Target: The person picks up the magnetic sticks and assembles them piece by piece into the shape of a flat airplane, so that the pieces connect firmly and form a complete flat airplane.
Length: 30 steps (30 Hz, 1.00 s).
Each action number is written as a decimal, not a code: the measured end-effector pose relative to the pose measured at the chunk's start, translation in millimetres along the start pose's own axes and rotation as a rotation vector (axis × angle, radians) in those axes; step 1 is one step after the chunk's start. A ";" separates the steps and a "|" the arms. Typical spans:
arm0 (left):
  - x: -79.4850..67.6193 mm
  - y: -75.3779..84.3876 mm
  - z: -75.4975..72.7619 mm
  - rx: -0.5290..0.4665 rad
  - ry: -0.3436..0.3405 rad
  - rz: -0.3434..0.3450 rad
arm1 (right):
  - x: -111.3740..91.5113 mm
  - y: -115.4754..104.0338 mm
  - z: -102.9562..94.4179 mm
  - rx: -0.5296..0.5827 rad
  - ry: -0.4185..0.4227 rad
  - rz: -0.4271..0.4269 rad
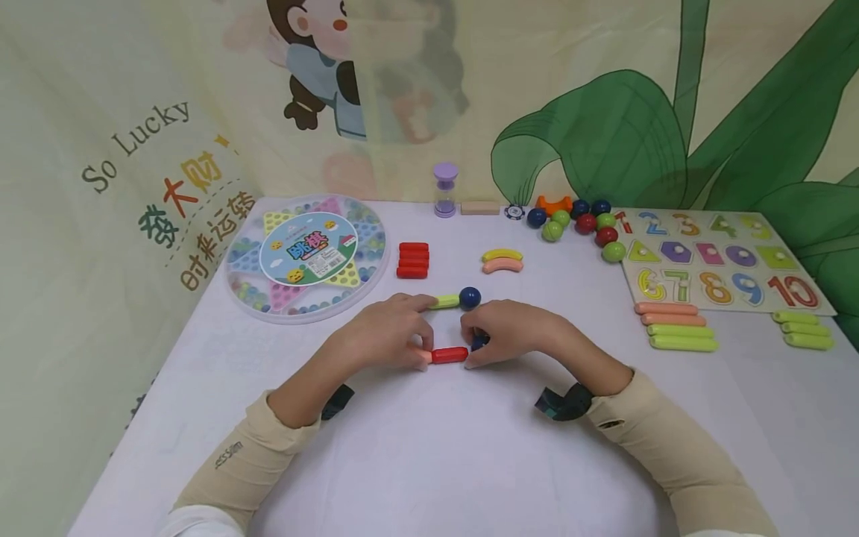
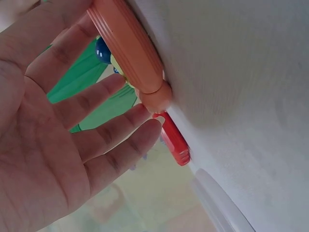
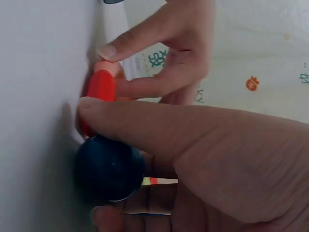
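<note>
My left hand pinches the end of a ridged salmon-pink stick between thumb and index finger. A red stick continues from it in line to the right. At the red stick's other end, my right hand grips a dark blue ball, mostly covered by fingers in the head view. The right thumb lies along the red stick in the right wrist view. Just beyond, a yellow-green stick ends at another dark blue ball; the back of my left hand overlaps its left end.
Red sticks and two curved pieces lie farther back. A round game board stands left. Coloured balls, a number board, pink and green sticks and short green sticks lie right. A purple hourglass stands behind.
</note>
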<state>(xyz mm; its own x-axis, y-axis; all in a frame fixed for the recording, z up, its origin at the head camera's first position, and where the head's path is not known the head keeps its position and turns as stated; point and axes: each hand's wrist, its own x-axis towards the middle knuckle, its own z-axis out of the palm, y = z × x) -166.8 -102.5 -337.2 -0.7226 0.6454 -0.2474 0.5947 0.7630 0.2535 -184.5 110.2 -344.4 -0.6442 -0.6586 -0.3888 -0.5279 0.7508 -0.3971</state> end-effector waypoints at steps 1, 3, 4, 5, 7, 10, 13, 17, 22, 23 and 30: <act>0.2 -0.5 0.1 -0.004 0.000 0.000 | 1.4 -0.7 1.4 -0.002 0.009 0.000; 0.4 -1.3 0.1 -0.010 0.002 0.000 | 3.6 -1.8 3.9 -0.001 0.019 0.002; 0.5 -1.7 0.0 -0.012 0.003 -0.001 | 4.5 -1.8 4.7 0.009 0.020 -0.005; 0.6 -1.9 -0.2 -0.013 0.004 -0.003 | 5.4 -1.5 4.9 0.023 0.019 -0.014; 0.9 -2.3 -0.6 -0.021 0.004 -0.004 | 6.6 1.2 4.3 0.051 0.010 -0.045; 1.9 -3.1 -1.2 -0.023 0.000 -0.003 | 6.4 9.8 -0.6 0.121 -0.004 -0.117; 3.6 -4.3 -1.4 -0.025 -0.006 -0.018 | 4.7 22.3 -11.0 0.185 0.036 -0.155; 4.8 -5.5 -1.7 -0.026 -0.016 -0.075 | 11.0 37.3 -29.2 0.220 0.247 -0.100; 3.7 -6.2 -1.5 -0.024 -0.052 -0.115 | 44.3 42.1 -42.8 0.133 0.412 -0.015; 3.3 -6.3 -1.4 -0.021 -0.055 -0.113 | 52.5 40.8 -44.3 0.103 0.411 -0.019; 1.2 -5.8 -1.9 -0.033 -0.046 -0.058 | 94.5 19.6 -49.2 -0.067 0.312 -0.121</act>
<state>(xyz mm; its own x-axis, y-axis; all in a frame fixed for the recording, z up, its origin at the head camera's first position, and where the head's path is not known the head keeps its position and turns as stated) -171.8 -106.3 -337.1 -0.7381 0.6017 -0.3053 0.5397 0.7980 0.2681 -282.9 65.2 -348.1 -0.7075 -0.7037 -0.0652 -0.6393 0.6766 -0.3655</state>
